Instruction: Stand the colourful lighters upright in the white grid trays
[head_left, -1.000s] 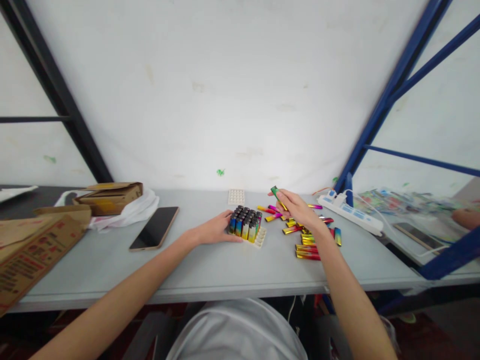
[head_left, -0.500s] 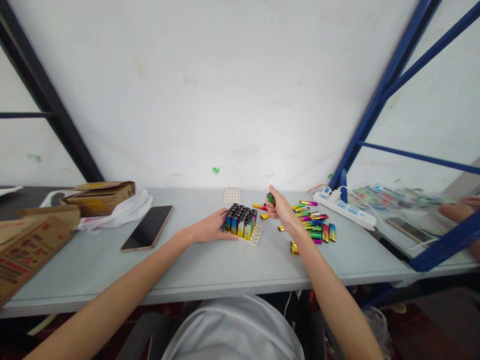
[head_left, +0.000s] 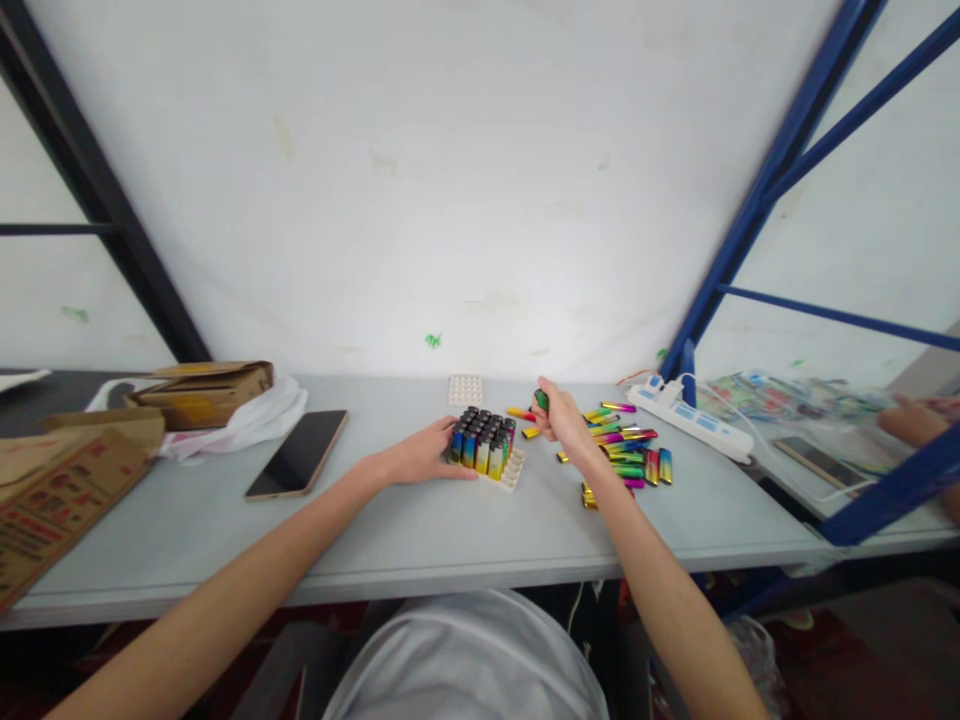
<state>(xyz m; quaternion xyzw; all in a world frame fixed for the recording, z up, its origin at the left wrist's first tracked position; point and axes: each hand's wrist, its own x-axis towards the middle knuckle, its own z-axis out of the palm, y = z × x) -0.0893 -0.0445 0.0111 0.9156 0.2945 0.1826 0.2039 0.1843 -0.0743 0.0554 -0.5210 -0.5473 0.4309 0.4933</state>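
On the desk, a white tray (head_left: 513, 472) with small pockets holds several upright black-topped lighters (head_left: 482, 440) in shiny rainbow colours. The pockets along its right side hold none. My left hand (head_left: 426, 452) grips the tray's left side, thumb at the front and fingers behind, partly hidden by the lighters. Raised to the right of the tray, my right hand (head_left: 564, 420) is closed around a green lighter (head_left: 541, 400), whose lower part is hidden in the fist. Beneath and beyond this hand lies a loose pile of metallic coloured lighters (head_left: 628, 455).
Another white pocketed tray (head_left: 466, 389) lies near the wall. To the left are a phone (head_left: 298, 455), a white plastic bag (head_left: 255, 415) and cardboard boxes (head_left: 82, 480). A power strip (head_left: 697, 420) stands right of the pile, by a blue frame post (head_left: 739, 240). Another person's hand (head_left: 919, 420) shows far right.
My right hand with the green lighter has dipped very slightly. My left hand and the tray stay in place. The camera view has shifted a little.
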